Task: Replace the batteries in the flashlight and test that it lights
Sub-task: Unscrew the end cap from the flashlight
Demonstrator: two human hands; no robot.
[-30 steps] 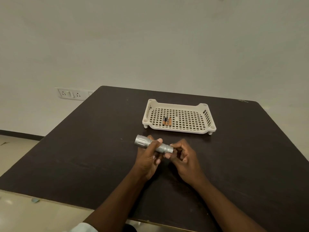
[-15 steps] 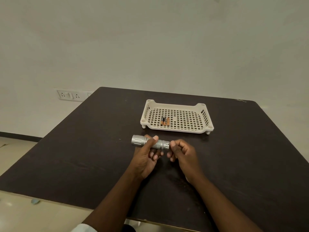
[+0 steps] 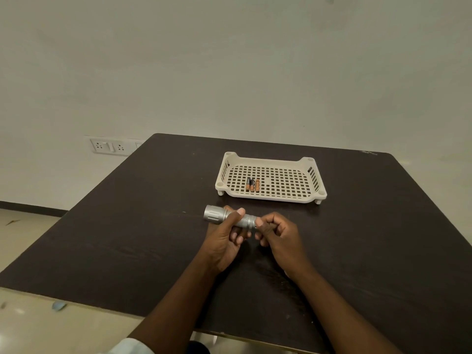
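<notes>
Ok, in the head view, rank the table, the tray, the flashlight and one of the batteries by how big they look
Largest to smallest:
1. table
2. tray
3. flashlight, nearer the camera than the tray, yet clearly smaller
4. one battery, far the smallest

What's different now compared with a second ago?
Little. The right hand has shifted its fingers at the tail end of the flashlight, as if twisting the cap. The left hand still grips the body. Batteries stay in the tray.

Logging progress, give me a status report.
Left hand grips silver metal flashlight. Right hand pinches its tail end. Batteries in cream plastic tray. Nothing obstructing.
</notes>
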